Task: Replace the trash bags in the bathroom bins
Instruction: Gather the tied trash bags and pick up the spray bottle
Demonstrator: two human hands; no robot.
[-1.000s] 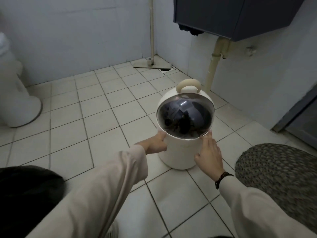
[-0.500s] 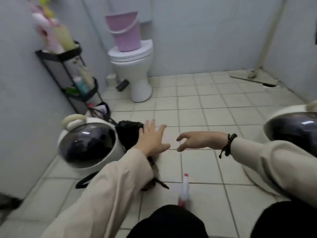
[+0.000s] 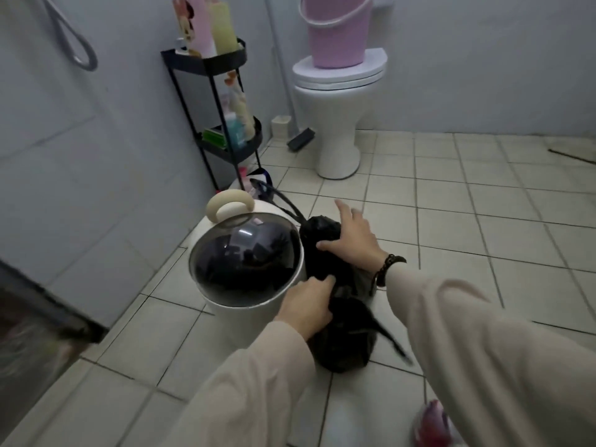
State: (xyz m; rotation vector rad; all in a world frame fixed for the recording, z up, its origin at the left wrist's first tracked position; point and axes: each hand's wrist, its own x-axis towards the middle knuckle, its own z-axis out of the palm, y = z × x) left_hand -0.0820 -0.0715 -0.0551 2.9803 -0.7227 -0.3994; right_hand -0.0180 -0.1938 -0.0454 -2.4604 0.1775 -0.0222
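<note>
Black trash bags (image 3: 346, 340) on floor (image 3: 483, 227), just beside white bin (image 3: 258, 306), at its 3 o'clock. Left hand (image 3: 306, 306): fingers curled into nearer bag, gripping. Right hand (image 3: 350, 240): fingers spread, resting on farther bag. Bin's dark dome lid (image 3: 245, 253) closed. Toilet (image 3: 335, 124) at 12 o'clock, black rack (image 3: 206, 62) at 11.

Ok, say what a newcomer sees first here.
Both hands on a black bag on the floor: the left hand grips it, the right hand rests on top. Beside it stands a white bin with a dark domed lid; a pink bucket sits on the toilet behind.
</note>
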